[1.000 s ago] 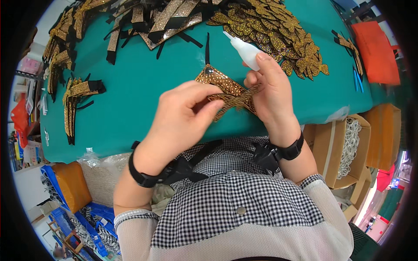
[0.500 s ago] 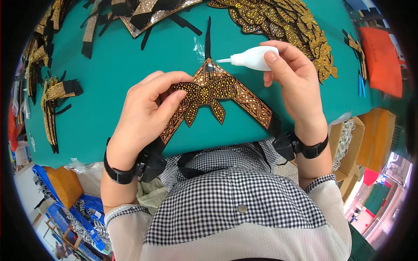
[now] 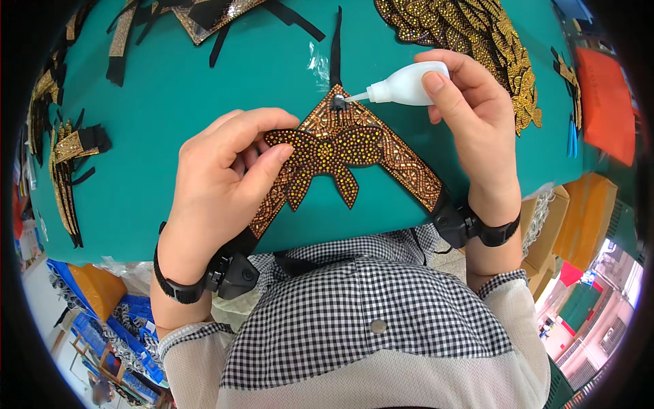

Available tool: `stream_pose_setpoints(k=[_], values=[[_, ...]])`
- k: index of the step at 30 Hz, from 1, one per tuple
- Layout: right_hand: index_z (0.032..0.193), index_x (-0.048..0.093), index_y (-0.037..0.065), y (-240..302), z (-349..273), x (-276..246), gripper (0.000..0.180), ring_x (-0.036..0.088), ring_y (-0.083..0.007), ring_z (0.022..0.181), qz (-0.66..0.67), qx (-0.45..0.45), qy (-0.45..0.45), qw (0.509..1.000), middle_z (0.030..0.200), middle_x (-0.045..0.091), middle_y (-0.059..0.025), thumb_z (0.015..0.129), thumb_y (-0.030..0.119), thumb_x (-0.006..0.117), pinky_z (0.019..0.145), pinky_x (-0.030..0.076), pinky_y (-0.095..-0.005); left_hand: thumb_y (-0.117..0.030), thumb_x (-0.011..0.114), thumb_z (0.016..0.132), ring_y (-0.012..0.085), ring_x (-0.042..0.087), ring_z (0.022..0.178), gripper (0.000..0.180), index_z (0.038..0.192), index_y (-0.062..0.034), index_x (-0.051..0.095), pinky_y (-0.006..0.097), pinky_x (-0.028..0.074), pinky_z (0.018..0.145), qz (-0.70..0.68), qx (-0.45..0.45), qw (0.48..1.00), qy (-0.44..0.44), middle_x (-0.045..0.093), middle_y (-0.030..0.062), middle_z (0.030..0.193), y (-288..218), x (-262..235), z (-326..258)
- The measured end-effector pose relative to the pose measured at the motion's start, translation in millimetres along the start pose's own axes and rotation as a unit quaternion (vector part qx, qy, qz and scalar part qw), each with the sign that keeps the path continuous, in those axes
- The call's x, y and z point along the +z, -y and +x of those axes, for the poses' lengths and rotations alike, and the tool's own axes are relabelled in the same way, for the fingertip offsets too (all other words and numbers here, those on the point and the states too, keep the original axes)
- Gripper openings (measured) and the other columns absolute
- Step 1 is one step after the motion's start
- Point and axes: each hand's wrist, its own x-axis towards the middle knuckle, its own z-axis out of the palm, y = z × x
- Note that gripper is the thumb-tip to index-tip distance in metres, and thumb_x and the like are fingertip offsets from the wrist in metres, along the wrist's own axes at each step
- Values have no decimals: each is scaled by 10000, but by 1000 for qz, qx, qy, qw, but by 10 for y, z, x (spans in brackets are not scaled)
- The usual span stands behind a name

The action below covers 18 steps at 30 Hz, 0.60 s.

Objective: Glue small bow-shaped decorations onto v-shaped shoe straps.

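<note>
We work at a teal-covered table [image 3: 204,88] on which lie a gold-beaded V-shaped trim [image 3: 402,163], a heap of gold sequined pieces [image 3: 477,34] at the far right, and black-and-gold strips [image 3: 68,157] along the left edge.

On the teal table [image 3: 204,88], the left hand [image 3: 218,177] pinches a gold-beaded bow [image 3: 327,153] against a V-shaped beaded collar piece [image 3: 381,146]. At two o'clock from the bow, the right hand [image 3: 470,116] grips a small white glue bottle [image 3: 405,85], its nozzle touching the collar's apex. A heap of gold sequin appliqués [image 3: 477,41] lies at one o'clock, black-and-gold trims [image 3: 68,163] at nine.
</note>
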Motion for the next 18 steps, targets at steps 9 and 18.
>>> stream_pose_setpoints(k=[9, 18], values=[[976, 564, -5, -73, 11, 8, 206, 520, -36, 695, -53, -43, 5, 998, 772, 579, 4, 809, 114, 582, 622, 432, -175, -4, 636, 701, 73, 475, 557, 199, 897, -34, 610, 187, 372, 473, -10, -13, 1000, 0, 545, 25, 699, -1, 15, -8], [1055, 540, -7, -91, 8, -3, 246, 492, -24, 723, -89, -81, 30, 992, 837, 570, -1, 837, 104, 569, 605, 386, -149, -14, 635, 702, 76, 483, 565, 198, 897, -35, 610, 187, 380, 481, 0, -16, 1000, 7, 546, 24, 695, -4, 8, -3]])
